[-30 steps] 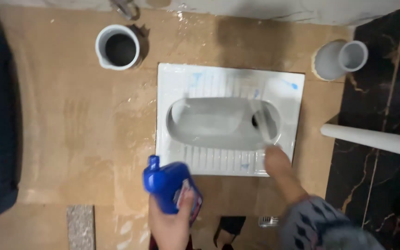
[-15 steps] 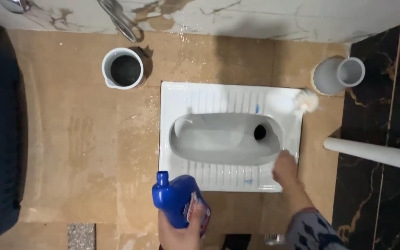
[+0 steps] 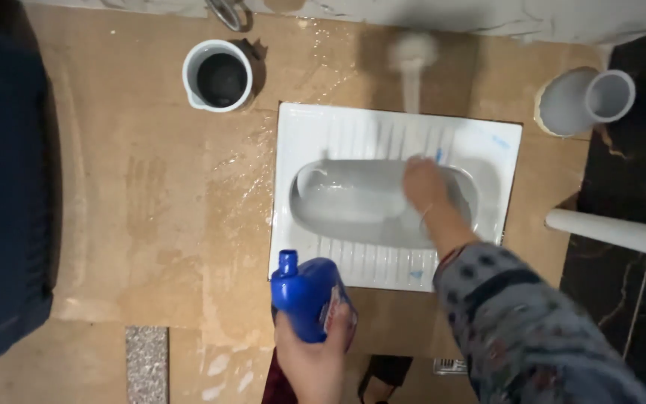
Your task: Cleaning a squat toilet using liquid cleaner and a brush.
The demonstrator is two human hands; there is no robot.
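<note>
A white-handled toilet brush is gripped by the right hand, fingers closed round its near end. Its long axis runs near-to-far; the blurred bristle head points away, over the wet tan floor just beyond the white squat pan. A blue plastic cleaner bottle is held in the left hand, nozzle pointing far, near the pan's near edge.

Dim warm indoor light; glare on wet floor; brush motion-blurred; left edge dark.
</note>
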